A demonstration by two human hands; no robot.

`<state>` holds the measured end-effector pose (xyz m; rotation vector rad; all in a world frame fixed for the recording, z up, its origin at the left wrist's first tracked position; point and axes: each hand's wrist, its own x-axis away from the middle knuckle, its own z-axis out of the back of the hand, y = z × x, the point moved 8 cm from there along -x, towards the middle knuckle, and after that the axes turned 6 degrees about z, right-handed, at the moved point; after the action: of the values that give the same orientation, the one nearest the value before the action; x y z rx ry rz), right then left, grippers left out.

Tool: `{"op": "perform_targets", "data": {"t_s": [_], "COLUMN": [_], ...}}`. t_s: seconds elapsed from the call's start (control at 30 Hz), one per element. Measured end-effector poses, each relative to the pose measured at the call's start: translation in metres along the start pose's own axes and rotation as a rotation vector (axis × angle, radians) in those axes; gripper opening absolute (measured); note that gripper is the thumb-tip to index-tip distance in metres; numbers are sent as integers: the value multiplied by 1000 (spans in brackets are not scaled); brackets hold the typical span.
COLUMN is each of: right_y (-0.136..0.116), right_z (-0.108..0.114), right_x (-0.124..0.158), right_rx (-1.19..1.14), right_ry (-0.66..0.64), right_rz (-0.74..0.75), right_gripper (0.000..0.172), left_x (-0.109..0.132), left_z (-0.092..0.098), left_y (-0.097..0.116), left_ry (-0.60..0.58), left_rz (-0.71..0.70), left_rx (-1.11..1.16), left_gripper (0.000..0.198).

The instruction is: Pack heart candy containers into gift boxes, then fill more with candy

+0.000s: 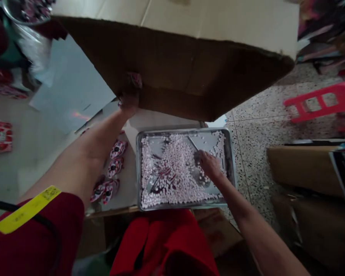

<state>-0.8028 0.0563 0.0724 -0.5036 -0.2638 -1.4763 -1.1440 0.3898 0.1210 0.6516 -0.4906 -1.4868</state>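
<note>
Clasping a thin metal tool [193, 142] with the right hand [209, 163] over the tray [231, 161] of pale pellets [178, 157], holding the left hand [129, 103] by a packet [136, 79] (cannot tell if gripped) at the cardboard box [189, 65] beyond the tray, perhaps risking spilled pellets through hasty scraping.

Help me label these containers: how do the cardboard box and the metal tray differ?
The cardboard box is tan and brown; the metal tray is silvery grey. The cardboard box looks deep; the metal tray is shallow. The metal tray holds many small pale pieces, while the cardboard box shows a patterned packet near the left hand. Both are open.
</note>
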Motion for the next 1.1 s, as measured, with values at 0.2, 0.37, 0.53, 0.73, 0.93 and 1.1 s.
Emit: {"op": "perform_targets", "data": {"t_s": [0.2, 0.37, 0.53, 0.73, 0.93, 1.1], "right_y": [-37, -37, 27, -13, -88, -99], "right_z": [-20, -22, -22, -65, -79, -84], "right_x": [-3, 40, 108, 131, 102, 80], "right_rx": [71, 37, 24, -93, -236, -506], "right_ry": [-145, -164, -35, -64, -178, -105], "right_rz": [327, 385, -112, -103, -21, -25], "right_gripper": [50, 47, 34, 35, 32, 29], "left_x": [43, 154, 327, 378, 391, 390], "left_z": [14, 56, 38, -5, -58, -92], "left_y": [-33, 5, 19, -9, 28, 65], "left_ry": [-185, -39, 155, 252, 230, 227], "left_rz": [28, -96, 121, 310, 407, 453], "left_rx": [-387, -211, 134, 179, 305, 411], "left_gripper": [18, 43, 56, 64, 65, 57]}}
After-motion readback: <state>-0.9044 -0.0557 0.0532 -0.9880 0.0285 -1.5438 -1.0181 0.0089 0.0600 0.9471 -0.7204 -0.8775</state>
